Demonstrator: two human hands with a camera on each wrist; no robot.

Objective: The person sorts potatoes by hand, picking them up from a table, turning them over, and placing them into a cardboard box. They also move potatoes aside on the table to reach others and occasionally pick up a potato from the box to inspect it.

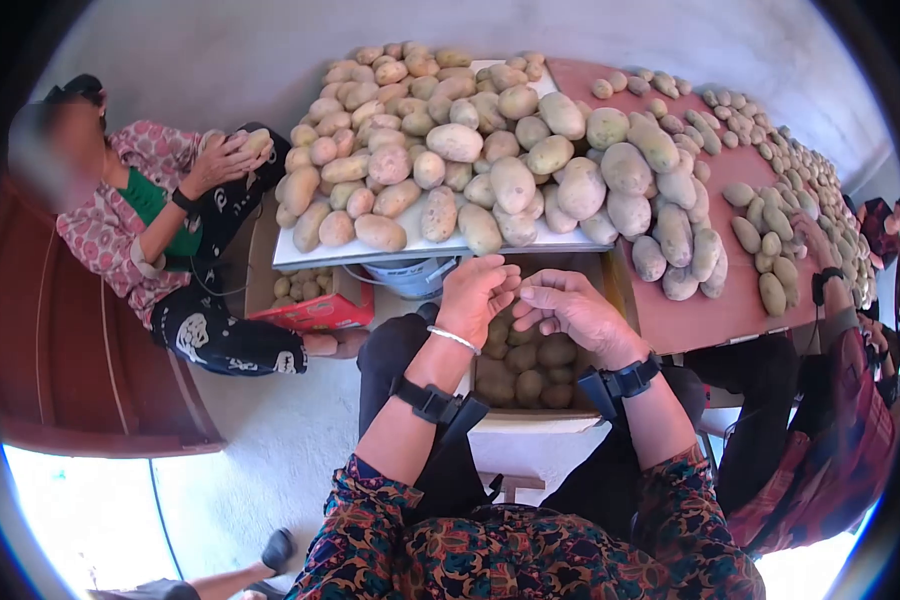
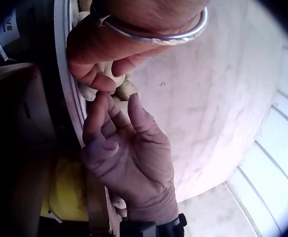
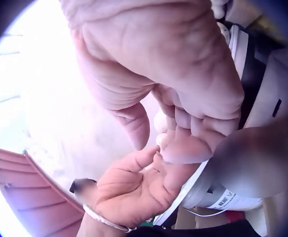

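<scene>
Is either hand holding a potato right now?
No: the left hand and right hand meet fingertip to fingertip, holding nothing, above the box of potatoes.

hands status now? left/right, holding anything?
Left hand: open, fingers loosely curled, holding nothing, fingertips by the right hand.
Right hand: open, loosely curled, empty, above the box of potatoes.

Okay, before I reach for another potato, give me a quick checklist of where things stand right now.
1. Left hand free of any potato: ok, fingers loosely curled, nothing held.
2. Right hand free: ok, nothing held.
3. Hands clear of each other: not ok, fingertips meet.
4. Potato pile on the white board within view ahead: ok.
5. Box of potatoes below the hands has room: cannot tell, hands cover it.
</scene>
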